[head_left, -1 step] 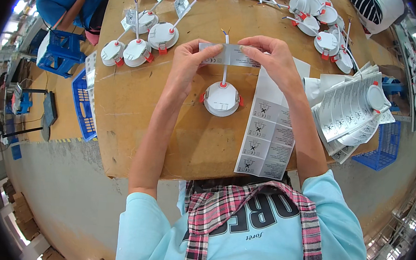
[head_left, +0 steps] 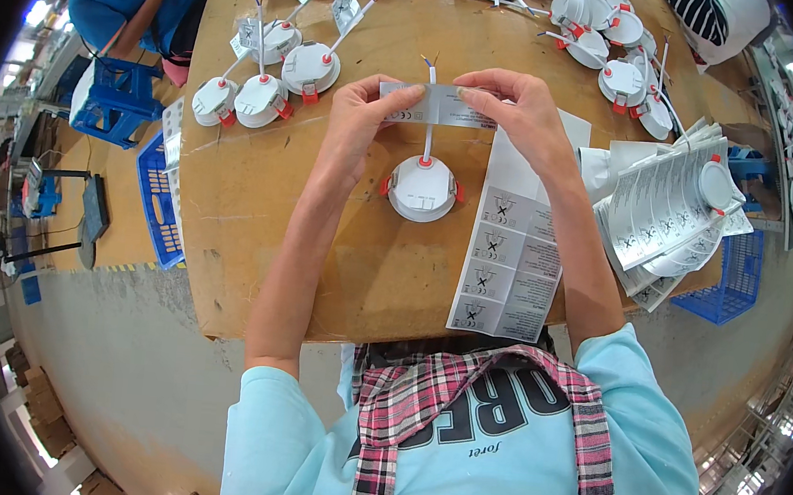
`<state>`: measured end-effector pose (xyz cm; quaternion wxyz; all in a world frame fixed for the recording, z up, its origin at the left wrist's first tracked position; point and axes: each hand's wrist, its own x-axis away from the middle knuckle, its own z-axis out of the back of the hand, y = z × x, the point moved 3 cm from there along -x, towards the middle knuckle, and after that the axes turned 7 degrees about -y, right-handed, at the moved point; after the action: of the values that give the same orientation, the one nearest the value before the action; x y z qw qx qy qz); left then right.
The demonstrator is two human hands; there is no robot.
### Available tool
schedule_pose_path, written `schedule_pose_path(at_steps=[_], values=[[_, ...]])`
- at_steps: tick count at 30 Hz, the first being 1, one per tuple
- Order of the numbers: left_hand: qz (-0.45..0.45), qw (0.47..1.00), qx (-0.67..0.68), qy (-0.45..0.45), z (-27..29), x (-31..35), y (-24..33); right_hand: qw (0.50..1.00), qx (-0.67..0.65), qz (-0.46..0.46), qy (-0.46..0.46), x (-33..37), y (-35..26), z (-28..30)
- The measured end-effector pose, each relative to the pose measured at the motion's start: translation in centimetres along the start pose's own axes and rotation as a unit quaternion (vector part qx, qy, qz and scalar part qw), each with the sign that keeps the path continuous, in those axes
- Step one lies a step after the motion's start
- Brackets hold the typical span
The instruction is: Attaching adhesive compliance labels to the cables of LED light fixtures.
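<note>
A silvery label strip is stretched sideways between my two hands, lying across the white cable of a round downlight. My left hand pinches the label's left end between thumb and fingers. At the other end, my right hand grips it the same way. The downlight rests on the table, with red clips at both sides and a red collar where the cable enters; the bare wire ends stick up above the label. Beneath my right forearm lies a sheet of printed labels.
Several downlights with labelled cables stand at the left of the wooden table. More downlights crowd the far right. A stack of label sheets overhangs the right edge. Blue crates flank the table; a person sits far left.
</note>
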<state>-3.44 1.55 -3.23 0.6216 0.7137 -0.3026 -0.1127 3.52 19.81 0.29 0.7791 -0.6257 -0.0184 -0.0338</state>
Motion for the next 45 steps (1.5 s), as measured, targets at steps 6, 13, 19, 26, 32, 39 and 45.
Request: schedule_pose_path(at_steps=[6,13,19,26,32,39,45], values=[[0.004,1.0,-0.003,0.007,0.05,-0.07,-0.27,1.0,0.0,-0.007,-0.002,-0.11,0.22,-0.17],[0.002,1.0,-0.006,0.013,-0.13,-0.13,-0.12,1.0,0.009,-0.007,0.005,-0.24,0.31,-0.09],[-0.008,1.0,-0.001,0.004,0.04,-0.22,-0.27,1.0,0.0,-0.011,-0.004,-0.31,0.56,-0.13],[-0.004,1.0,0.004,0.004,0.04,-0.2,-0.32,1.0,-0.002,-0.007,-0.009,-0.43,0.68,-0.18],[0.001,1.0,0.016,-0.005,0.13,-0.29,-0.44,1.0,-0.003,-0.002,-0.008,-0.56,0.97,-0.28],[0.01,1.0,0.024,-0.008,0.09,-0.24,-0.39,1.0,-0.01,-0.001,0.002,-0.51,0.97,-0.41],[0.012,0.998,0.062,-0.026,-0.15,-0.12,-0.29,1.0,0.0,-0.007,-0.01,-0.42,0.94,-0.33]])
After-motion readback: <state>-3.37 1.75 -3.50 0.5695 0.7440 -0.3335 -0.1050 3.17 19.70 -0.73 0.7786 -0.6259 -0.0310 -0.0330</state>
